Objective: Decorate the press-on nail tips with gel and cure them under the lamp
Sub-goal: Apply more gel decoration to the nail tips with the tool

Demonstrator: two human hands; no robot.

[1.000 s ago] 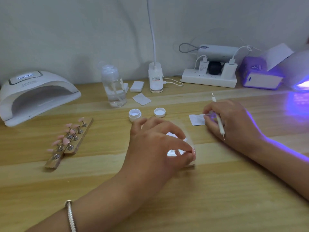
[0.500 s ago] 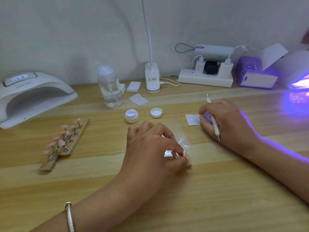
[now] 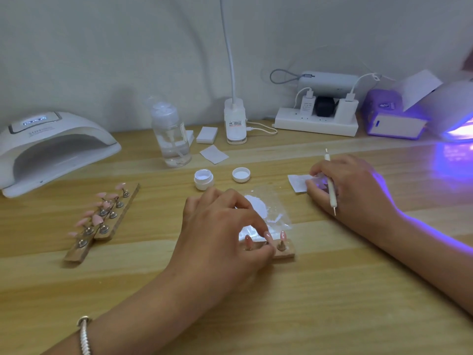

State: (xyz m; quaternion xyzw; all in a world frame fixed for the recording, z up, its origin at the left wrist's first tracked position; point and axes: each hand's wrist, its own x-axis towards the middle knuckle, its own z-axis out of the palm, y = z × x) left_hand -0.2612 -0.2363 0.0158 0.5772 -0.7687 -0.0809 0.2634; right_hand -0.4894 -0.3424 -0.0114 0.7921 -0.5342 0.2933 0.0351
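My left hand (image 3: 220, 226) sits at the table's middle, its thumb and forefinger pinching a pink nail tip on a small wooden holder (image 3: 282, 252). Two more pink tips (image 3: 282, 235) stand on that holder. Behind it lies a clear plastic bag (image 3: 266, 208) with white bits. My right hand (image 3: 348, 188) grips a white dotting tool (image 3: 332, 192) and presses on a white wipe (image 3: 298, 182). An open gel jar (image 3: 203, 178) and its lid (image 3: 241, 174) stand behind my left hand. A white curing lamp (image 3: 51, 147) stands at far left.
Two wooden strips with several pink tips (image 3: 102, 216) lie at left. A clear pump bottle (image 3: 170, 135), white pads (image 3: 206, 135), a desk-lamp base (image 3: 235, 124) and a power strip (image 3: 317, 121) line the back. A lit purple lamp (image 3: 455, 116) glows at far right.
My left hand has slid back and down, uncovering the plastic bag and the small holder with its tips. My right hand stays on the wipe with the tool.
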